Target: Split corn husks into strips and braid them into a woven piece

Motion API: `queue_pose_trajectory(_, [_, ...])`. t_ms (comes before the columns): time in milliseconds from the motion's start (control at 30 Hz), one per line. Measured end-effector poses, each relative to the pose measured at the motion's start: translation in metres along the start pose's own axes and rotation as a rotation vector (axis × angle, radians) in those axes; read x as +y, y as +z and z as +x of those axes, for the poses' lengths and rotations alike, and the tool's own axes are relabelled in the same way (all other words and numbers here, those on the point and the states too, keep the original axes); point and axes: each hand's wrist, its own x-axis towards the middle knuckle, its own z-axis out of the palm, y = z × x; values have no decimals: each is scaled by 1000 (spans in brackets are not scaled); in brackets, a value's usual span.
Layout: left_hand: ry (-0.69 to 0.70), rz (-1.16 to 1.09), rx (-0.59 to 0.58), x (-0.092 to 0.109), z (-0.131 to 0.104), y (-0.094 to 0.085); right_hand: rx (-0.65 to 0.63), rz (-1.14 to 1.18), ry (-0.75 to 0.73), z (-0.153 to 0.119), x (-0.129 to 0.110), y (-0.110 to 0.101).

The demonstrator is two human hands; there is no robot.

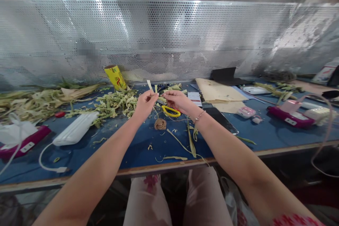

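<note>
I'm watching the left hand (145,102) pinching a pale strip (149,85). The right hand (177,100) is hovering close, fingertips narrow, its hold unclear.

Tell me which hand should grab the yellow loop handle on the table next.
Probably the right hand: in this view it is right by the yellow loop handle, while the left hand is farther off, pinching a pale strip.
</note>
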Motion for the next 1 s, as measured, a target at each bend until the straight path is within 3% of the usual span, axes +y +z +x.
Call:
queue_pose_trajectory(133, [1, 42, -77, 4, -2, 2, 106, 87, -125, 2, 0, -1])
queue_pose_trajectory(233, [-39, 68, -158, 4, -2, 4, 115, 37, -237, 2, 0, 1])
queue_pose_trajectory(500, [-39, 127, -290, -1, -3, 10, 9, -585, -446, -7, -3, 7])
queue_pose_trajectory(767, [-46, 206, -268, -2, -4, 9, -154, -669, -558, -6, -2, 7])
queue_pose_trajectory(1000, [-80, 204, -223, 3, -3, 8, 4, -695, -519, -3, 3, 6])
